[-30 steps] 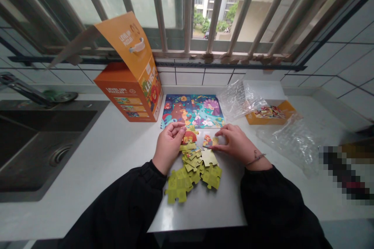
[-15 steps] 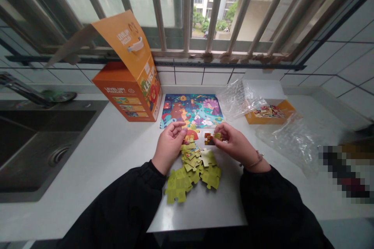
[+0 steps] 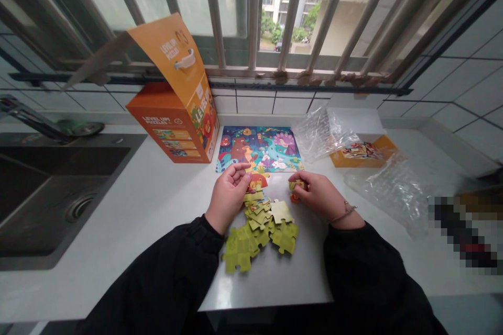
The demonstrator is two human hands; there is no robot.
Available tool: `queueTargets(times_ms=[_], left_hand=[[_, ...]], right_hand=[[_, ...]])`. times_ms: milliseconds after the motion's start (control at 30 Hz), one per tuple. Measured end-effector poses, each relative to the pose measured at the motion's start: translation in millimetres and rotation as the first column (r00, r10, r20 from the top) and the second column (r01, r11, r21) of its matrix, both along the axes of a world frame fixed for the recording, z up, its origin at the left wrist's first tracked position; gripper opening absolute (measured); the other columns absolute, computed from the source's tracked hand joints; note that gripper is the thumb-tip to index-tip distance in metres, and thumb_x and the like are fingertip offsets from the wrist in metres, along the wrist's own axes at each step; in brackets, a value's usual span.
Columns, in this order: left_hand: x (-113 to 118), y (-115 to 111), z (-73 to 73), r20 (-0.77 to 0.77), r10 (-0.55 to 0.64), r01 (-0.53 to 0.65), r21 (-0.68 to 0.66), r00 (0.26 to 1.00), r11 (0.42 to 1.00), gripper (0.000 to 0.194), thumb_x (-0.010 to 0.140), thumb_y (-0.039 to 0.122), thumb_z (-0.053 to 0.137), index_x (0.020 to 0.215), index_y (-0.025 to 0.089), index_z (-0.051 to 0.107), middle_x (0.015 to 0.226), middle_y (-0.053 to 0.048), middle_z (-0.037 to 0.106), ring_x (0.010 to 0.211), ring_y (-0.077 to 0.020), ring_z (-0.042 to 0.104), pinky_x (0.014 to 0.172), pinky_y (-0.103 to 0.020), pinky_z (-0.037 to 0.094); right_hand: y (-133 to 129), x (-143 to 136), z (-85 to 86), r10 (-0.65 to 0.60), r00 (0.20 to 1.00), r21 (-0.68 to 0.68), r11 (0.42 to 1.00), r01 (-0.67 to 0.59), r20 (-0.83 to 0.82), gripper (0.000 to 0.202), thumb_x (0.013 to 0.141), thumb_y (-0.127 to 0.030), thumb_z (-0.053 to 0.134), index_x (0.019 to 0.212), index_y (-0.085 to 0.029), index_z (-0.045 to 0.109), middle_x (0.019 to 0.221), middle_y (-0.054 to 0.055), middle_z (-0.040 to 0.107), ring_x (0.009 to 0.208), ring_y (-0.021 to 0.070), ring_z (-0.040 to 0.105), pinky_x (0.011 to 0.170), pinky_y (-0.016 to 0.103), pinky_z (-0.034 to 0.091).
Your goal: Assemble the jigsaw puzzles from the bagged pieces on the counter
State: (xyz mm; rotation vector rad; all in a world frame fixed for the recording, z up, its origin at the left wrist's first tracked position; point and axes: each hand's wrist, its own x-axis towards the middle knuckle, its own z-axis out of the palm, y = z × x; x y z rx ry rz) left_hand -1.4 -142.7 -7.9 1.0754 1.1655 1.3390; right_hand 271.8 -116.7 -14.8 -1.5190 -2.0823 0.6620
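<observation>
My left hand [image 3: 231, 188] is closed on a red and yellow puzzle piece [image 3: 258, 181], pinched at its left edge. My right hand [image 3: 314, 191] pinches a small yellow and orange puzzle piece [image 3: 294, 188] a little to the right, apart from the left one. Below and between both hands lies a loose pile of green-backed puzzle pieces [image 3: 239, 251], some overlapping. Just beyond the hands, a colourful puzzle picture [image 3: 271, 146] with animals lies flat on the white counter [image 3: 157, 214].
An orange puzzle box [image 3: 173, 125] stands open at the back left, beside the sink [image 3: 66, 193]. At the back right are crumpled clear plastic [image 3: 324, 133], an orange tray [image 3: 363, 152] of pieces and another plastic bag [image 3: 396, 188]. Window bars rise behind.
The piece in my right hand has turned from lying sideways to upright, and has shifted slightly to the right. My left hand looks unchanged.
</observation>
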Motion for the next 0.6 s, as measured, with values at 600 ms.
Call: queueTargets(times_ms=[600], left_hand=[[8, -11, 2.6, -0.032, -0.377, 0.378, 0.06, 0.926, 0.924, 0.051, 0.092, 0.047, 0.084, 0.133, 0.023, 0.063, 0.105, -0.007, 0.078, 0.096, -0.0219, 0.078, 0.085, -0.033, 0.064]], right_hand=[[-19, -42, 15.2, 0.017, 0.735, -0.232, 0.944, -0.236, -0.678, 0.038, 0.092, -0.056, 0.078, 0.114, -0.026, 0.071, 0.093, 0.004, 0.078, 0.082, 0.0219, 0.073, 0.075, 0.035, 0.059]])
